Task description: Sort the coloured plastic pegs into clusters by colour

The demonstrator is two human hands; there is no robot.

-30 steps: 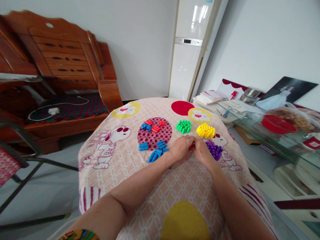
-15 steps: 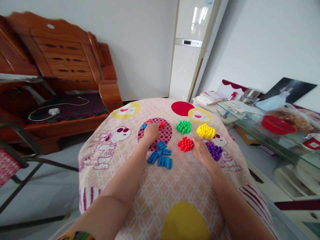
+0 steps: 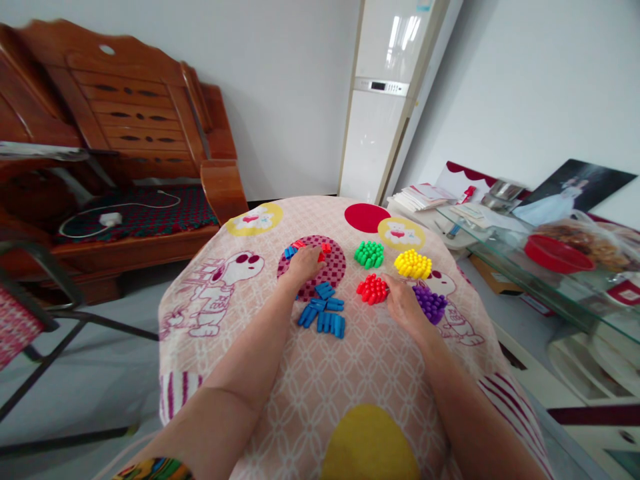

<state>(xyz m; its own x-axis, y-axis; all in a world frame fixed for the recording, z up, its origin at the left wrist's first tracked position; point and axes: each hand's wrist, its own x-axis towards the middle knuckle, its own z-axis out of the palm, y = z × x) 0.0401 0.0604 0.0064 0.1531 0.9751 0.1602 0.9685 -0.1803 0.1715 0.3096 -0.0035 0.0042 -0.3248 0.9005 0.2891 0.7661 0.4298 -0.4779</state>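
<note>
Over the checkered maroon circle printed on the cloth, my left hand [image 3: 306, 263] has its fingers drawn together among small red pieces [image 3: 327, 248]. What its fingertips hold is too small to name. Small blue pieces [image 3: 290, 252] lie just beyond that hand. My right hand [image 3: 403, 301] is closed, its fingertips touching the right edge of an upright cluster of red pegs [image 3: 372, 289]; anything pinched there is hidden. Nearer me lie several blue blocks [image 3: 330, 325] in loose groups. Around my right hand stand clusters of purple pegs [image 3: 431, 304], yellow pegs [image 3: 413, 264] and green pegs [image 3: 369, 254].
The round table has a patterned pink cloth [image 3: 370, 367]. A glass-topped side table [image 3: 500, 267] at right carries papers, a red bowl [image 3: 560, 254] and a bag of food. A wooden bench [image 3: 220, 183] stands at left, a tall white cabinet unit [image 3: 373, 140] behind.
The view has shifted very slightly. My left hand has edged a little to the right and down among the red pieces; my right hand stays at the red pegs.
</note>
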